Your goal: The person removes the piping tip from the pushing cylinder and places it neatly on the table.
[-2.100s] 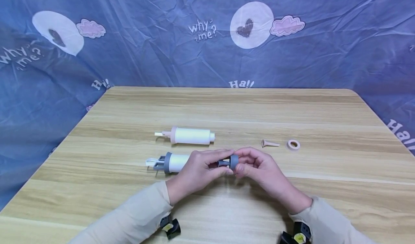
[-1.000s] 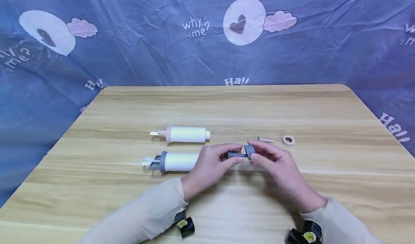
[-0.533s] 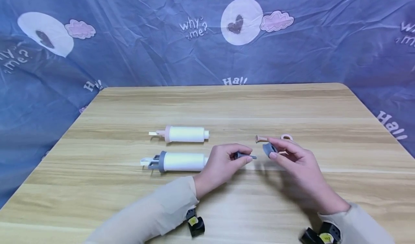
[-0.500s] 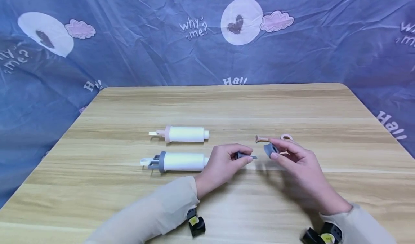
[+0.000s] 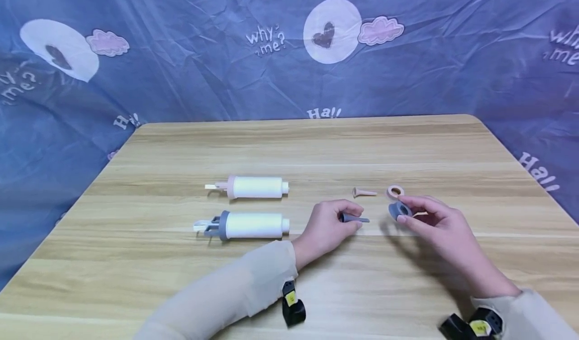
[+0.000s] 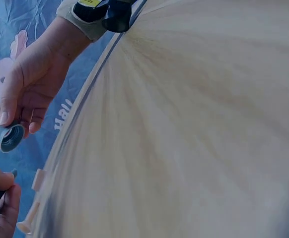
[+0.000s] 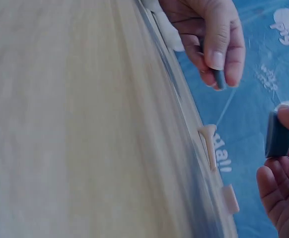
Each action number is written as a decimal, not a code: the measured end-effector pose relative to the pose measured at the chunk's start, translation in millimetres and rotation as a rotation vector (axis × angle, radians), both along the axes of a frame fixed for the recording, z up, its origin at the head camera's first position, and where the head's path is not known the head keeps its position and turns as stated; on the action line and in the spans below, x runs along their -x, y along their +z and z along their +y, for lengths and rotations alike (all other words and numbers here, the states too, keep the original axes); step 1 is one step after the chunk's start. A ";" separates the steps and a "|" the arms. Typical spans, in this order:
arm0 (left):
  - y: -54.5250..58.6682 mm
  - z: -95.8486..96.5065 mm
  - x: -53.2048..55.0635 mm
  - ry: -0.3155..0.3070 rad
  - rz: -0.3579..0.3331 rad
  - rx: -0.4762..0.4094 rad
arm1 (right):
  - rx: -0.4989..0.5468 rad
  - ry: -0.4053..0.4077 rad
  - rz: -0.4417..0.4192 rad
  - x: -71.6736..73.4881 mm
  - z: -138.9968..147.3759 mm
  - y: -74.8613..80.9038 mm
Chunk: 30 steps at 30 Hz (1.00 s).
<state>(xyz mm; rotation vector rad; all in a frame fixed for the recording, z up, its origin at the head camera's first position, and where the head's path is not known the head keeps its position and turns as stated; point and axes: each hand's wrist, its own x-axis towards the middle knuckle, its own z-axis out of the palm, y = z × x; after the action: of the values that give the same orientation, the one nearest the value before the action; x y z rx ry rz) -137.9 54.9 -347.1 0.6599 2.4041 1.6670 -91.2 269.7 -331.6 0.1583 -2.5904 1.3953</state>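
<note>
My left hand [image 5: 327, 227] pinches a dark grey funnel-shaped nozzle [image 5: 354, 218] between thumb and fingers, its thin stem pointing right. To its right, my right hand [image 5: 445, 232] grips a grey ring-shaped cap [image 5: 400, 210] by its edge. The cap's hollow, threaded-looking inside [image 6: 11, 138] shows in the left wrist view. Nozzle and cap are apart, both held over the table. Behind the hands lie a small pink funnel-shaped nozzle [image 5: 364, 192] and a pink ring [image 5: 395, 192].
A white cylinder with a grey collar and handle [image 5: 253, 225] lies left of my left hand. Behind it lies a similar, smaller white cylinder with a pink collar [image 5: 258, 187]. The wooden table [image 5: 316, 144] ends at a blue printed cloth [image 5: 203, 69].
The grey cap has come off the stem of the grey nozzle. My right hand has carried the cap rightward, and my left hand has shifted right with the nozzle.
</note>
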 end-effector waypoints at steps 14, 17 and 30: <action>-9.4 17.1 6.5 -0.009 0.052 0.108 | -0.082 -0.015 -0.157 11.9 20.3 -14.1; -11.2 21.1 7.2 -0.012 0.066 0.123 | -0.115 -0.025 -0.198 12.9 24.2 -16.2; -13.4 34.6 3.9 -0.035 0.142 0.240 | -0.150 -0.024 -0.250 15.4 28.5 -19.9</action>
<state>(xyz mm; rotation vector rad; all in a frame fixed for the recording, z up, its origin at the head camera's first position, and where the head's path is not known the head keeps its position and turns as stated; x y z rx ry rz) -141.8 89.5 -360.5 0.7974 2.6171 1.3302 -106.6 298.2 -351.5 -0.0281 -2.8899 1.2857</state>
